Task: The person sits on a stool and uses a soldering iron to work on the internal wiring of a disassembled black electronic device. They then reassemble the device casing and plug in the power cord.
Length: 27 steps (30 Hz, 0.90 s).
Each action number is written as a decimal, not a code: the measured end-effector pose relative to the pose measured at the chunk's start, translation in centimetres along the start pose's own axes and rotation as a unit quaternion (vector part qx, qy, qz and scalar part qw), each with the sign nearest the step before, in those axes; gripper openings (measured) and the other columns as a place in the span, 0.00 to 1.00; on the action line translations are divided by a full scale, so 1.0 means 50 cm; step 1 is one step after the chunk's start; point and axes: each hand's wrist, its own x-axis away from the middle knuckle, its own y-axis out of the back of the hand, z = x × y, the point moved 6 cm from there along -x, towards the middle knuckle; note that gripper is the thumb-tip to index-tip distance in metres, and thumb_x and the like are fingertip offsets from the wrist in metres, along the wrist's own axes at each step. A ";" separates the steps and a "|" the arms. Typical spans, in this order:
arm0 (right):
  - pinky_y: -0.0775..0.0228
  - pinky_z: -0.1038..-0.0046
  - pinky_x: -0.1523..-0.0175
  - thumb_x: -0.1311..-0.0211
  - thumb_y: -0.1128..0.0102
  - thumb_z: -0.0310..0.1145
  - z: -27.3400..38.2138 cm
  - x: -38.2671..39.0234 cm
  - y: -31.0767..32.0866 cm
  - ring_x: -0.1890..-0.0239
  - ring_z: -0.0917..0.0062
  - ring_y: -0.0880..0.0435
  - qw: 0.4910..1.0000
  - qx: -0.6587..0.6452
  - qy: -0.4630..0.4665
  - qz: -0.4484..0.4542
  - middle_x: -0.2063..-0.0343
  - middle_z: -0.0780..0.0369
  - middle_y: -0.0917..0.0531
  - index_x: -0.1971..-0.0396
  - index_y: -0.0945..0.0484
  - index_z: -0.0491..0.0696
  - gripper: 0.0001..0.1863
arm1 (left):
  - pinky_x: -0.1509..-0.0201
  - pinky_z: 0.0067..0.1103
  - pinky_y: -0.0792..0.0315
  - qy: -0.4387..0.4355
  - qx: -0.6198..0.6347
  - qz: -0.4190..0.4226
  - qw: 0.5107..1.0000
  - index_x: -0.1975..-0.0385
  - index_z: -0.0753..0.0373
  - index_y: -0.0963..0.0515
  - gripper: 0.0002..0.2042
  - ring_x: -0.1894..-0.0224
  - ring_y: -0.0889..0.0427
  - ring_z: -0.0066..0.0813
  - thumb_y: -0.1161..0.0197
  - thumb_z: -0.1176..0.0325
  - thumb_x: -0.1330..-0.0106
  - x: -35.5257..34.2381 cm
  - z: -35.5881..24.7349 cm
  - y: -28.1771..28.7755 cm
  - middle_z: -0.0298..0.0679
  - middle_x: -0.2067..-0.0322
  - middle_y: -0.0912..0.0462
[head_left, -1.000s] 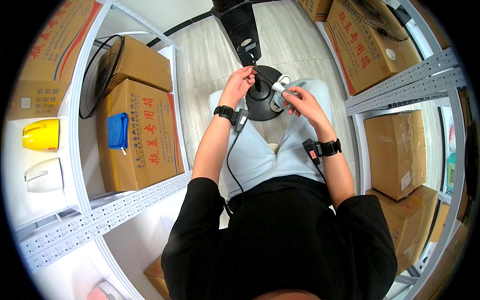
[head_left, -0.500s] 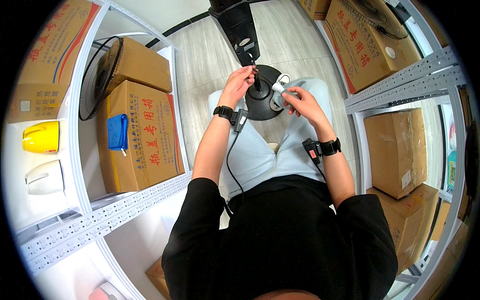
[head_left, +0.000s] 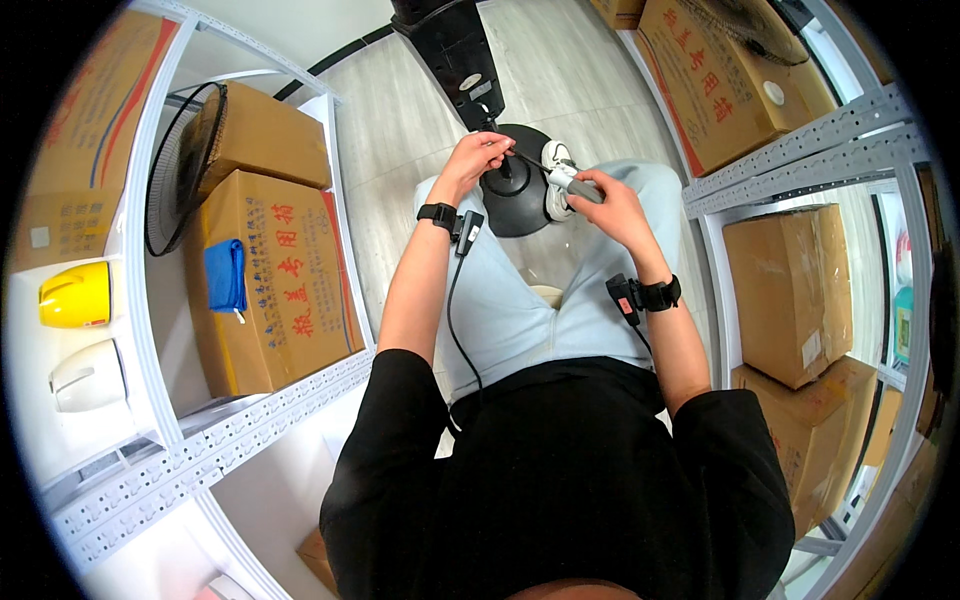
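My right hand [head_left: 613, 212] is closed round the grey handle of a screwdriver [head_left: 572, 182] with a pale collar. Its thin dark shaft slants up and left to the fingertips of my left hand [head_left: 475, 160]. Those fingers are pinched together; what they hold, if anything, is too small to make out. Just beyond them stands a tall black fan body [head_left: 455, 60], its lower end beside my left hand. Beneath both hands lies a round black base [head_left: 522, 218] on the floor, partly hidden by my left hand and a white shoe [head_left: 557, 160].
Metal shelving [head_left: 230, 440] on the left holds cartons [head_left: 285, 290], a wire fan guard [head_left: 180, 170], a blue cloth [head_left: 226, 275], and yellow [head_left: 75, 295] and white plastic housings [head_left: 90, 378]. More cartons [head_left: 790, 295] fill the right shelves. Cables hang from both wrist devices.
The screwdriver has turned in my right hand, and more of its grey handle now shows. My left hand stays pinched at the shaft's end. The view has shifted slightly.
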 end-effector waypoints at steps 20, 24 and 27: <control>0.25 0.73 0.65 0.46 0.30 0.48 -0.184 -0.171 -0.135 0.70 0.73 0.14 0.988 -0.135 -0.061 -0.046 0.69 0.58 0.15 0.53 0.18 0.51 0.23 | 0.72 0.14 0.36 0.021 0.386 -0.111 0.915 0.57 0.70 0.22 0.08 0.73 0.30 0.17 0.40 0.72 0.30 -0.181 0.113 -0.006 0.40 0.63 0.19; 0.25 0.72 0.65 0.44 0.31 0.47 -0.172 -0.175 -0.139 0.71 0.74 0.14 0.982 -0.164 -0.092 -0.024 0.69 0.59 0.15 0.52 0.18 0.52 0.22 | 0.72 0.15 0.36 0.020 0.409 -0.124 0.904 0.56 0.70 0.23 0.08 0.73 0.30 0.17 0.40 0.73 0.29 -0.185 0.123 0.008 0.41 0.63 0.20; 0.25 0.73 0.66 0.43 0.32 0.46 -0.172 -0.184 -0.142 0.73 0.76 0.15 0.980 -0.174 -0.089 -0.025 0.69 0.60 0.15 0.52 0.18 0.52 0.21 | 0.72 0.15 0.36 0.016 0.427 -0.129 0.895 0.55 0.70 0.24 0.08 0.73 0.30 0.18 0.41 0.73 0.29 -0.190 0.122 0.010 0.41 0.63 0.20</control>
